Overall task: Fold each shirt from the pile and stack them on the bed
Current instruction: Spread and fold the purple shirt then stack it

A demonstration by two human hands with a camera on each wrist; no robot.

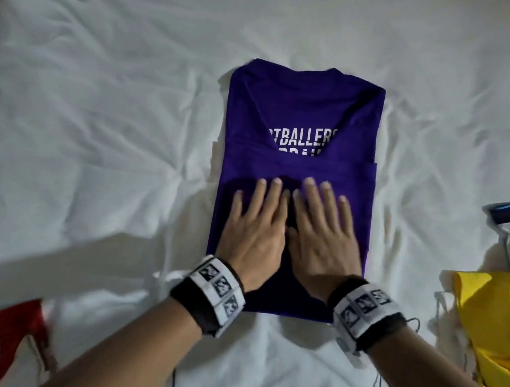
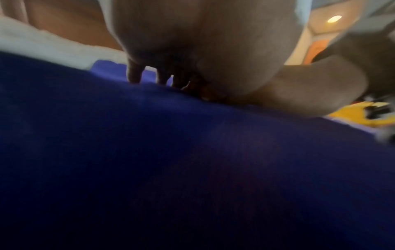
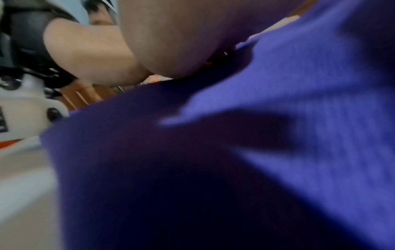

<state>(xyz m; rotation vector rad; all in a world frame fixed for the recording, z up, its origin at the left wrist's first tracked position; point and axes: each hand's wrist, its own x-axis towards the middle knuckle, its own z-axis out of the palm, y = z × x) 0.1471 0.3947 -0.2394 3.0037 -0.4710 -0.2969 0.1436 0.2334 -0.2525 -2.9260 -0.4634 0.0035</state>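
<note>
While the purple shirt [image 1: 303, 111] is lying in the middle of the white bed [image 1: 102, 105], its sides tucked in and its lower part turned up, the left hand [image 1: 253, 233] and right hand [image 1: 323, 238] are pressing flat on it side by side, fingers [image 1: 275, 192] straight and spread, gripping nothing. This shirt is looking nearly folded. The yellow clothes [image 1: 487, 327] are waiting unfolded at the right, so most of the job probably remains; no finished stack is showing.

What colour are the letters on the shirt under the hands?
White, printed on the purple shirt. The head view shows them best.
</note>
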